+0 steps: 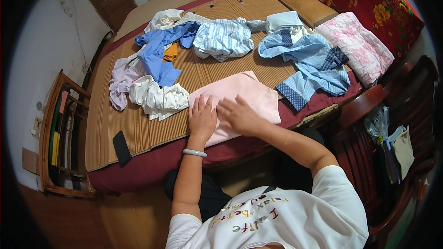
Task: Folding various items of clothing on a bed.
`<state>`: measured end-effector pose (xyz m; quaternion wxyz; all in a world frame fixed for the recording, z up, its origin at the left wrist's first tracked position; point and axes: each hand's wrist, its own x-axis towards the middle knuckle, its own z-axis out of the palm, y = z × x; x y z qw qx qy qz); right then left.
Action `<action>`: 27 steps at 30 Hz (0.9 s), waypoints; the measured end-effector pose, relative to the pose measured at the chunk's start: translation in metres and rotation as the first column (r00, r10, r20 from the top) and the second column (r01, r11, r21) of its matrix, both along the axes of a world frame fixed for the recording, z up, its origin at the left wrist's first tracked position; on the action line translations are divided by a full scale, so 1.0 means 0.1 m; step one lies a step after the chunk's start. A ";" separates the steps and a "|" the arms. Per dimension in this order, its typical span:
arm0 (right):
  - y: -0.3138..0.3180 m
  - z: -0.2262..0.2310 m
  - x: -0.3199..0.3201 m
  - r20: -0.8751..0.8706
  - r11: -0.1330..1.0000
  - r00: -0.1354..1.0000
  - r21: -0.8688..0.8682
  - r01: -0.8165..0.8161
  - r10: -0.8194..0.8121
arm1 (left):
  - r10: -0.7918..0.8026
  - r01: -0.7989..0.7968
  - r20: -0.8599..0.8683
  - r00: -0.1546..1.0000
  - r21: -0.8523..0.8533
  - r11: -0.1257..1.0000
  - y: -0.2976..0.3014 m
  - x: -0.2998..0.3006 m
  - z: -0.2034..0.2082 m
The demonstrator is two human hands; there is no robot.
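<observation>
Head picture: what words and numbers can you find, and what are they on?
Shirt: rows of colourful lettering on the front; I won't copy the words.
Red cover: small gold marks, maybe writing, too small to read.
Pink cloth: no writing that I can see.

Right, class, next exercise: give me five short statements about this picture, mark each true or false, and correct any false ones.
1. The left hand is on the pink cloth. True.

2. The pale bangle circles the right forearm. False: it circles the left forearm.

3. A dark flat object lies left of the pink cloth. True.

4. The right hand grips the dark flat object. False: it is over the pink cloth.

5. The white-and-blue striped garment lies left of the pink-and-white bundle. True.
</observation>
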<state>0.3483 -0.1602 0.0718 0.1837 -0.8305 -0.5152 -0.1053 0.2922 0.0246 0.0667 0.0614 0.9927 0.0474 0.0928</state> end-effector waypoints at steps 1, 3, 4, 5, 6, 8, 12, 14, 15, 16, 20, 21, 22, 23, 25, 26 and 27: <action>0.01 -0.04 -0.08 0.041 1.000 0.999 0.024 0.005 -0.006 | -0.005 0.005 0.004 1.000 -0.009 1.000 0.01 0.00 0.00; -0.01 -0.04 -0.09 0.082 0.999 0.997 0.052 0.009 -0.013 | -0.010 0.010 0.009 1.000 -0.014 1.000 0.03 -0.01 -0.02; -0.06 -0.02 -0.03 0.052 0.998 0.999 0.057 0.009 -0.012 | -0.015 0.015 0.044 0.999 -0.013 1.000 0.03 -0.01 -0.03; -0.12 0.01 0.04 0.023 0.998 1.000 0.061 0.009 -0.010 | -0.019 0.020 0.079 0.997 -0.011 1.000 0.05 -0.02 -0.04; -0.18 0.04 0.10 -0.002 0.996 0.998 0.059 0.062 -0.062 | -0.020 0.021 0.079 0.997 -0.011 1.000 0.05 -0.01 -0.04; -0.29 0.05 0.24 -0.039 0.984 0.985 0.049 0.171 -0.169 | -0.008 0.008 0.076 0.997 -0.010 1.000 0.03 -0.02 -0.02; -0.46 0.05 0.51 -0.133 0.956 0.949 0.037 0.291 -0.284 | 0.003 0.001 0.082 0.997 -0.041 0.999 0.03 -0.04 0.01; -0.47 -0.04 0.58 -0.150 0.944 0.934 0.018 0.331 -0.324 | 0.018 -0.014 0.063 0.998 -0.067 0.998 0.01 -0.04 0.04; -0.47 -0.05 0.59 -0.149 0.941 0.930 -0.010 0.338 -0.335 | 0.018 -0.014 0.063 0.998 -0.069 0.998 -0.02 -0.05 0.08; -0.46 -0.07 0.60 -0.149 0.941 0.930 -0.011 0.338 -0.336 | 0.038 -0.037 0.021 0.999 -0.063 0.997 -0.08 -0.05 0.12; -0.44 -0.10 0.60 -0.132 0.938 0.931 0.011 0.346 -0.342 | -0.095 0.099 0.084 0.992 -0.043 0.994 -0.41 -0.12 0.21; -0.45 -0.11 0.61 -0.124 0.938 0.932 0.019 0.346 -0.341 | -0.150 0.152 0.074 0.986 -0.015 0.988 -0.52 -0.16 0.24; -0.45 -0.11 0.62 -0.124 0.939 0.932 0.017 0.344 -0.339 | -0.147 0.149 0.074 0.986 -0.017 0.989 -0.59 -0.19 0.26; -0.45 -0.12 0.62 -0.118 0.939 0.934 0.024 0.343 -0.338 | -0.188 0.188 0.062 0.980 0.015 0.982 -0.64 -0.22 0.28; -0.45 -0.13 0.62 -0.112 0.940 0.935 0.028 0.340 -0.335 | -0.235 0.234 0.048 0.971 0.032 0.972 -0.63 -0.22 0.27; -0.45 -0.13 0.62 -0.107 0.940 0.937 0.037 0.339 -0.333 | -0.234 0.232 0.049 0.971 0.030 0.972 -0.57 -0.19 0.22; -0.44 -0.13 0.62 -0.103 0.941 0.939 0.046 0.335 -0.329 | -0.219 0.220 0.071 0.973 -0.006 0.976 -0.47 -0.15 0.15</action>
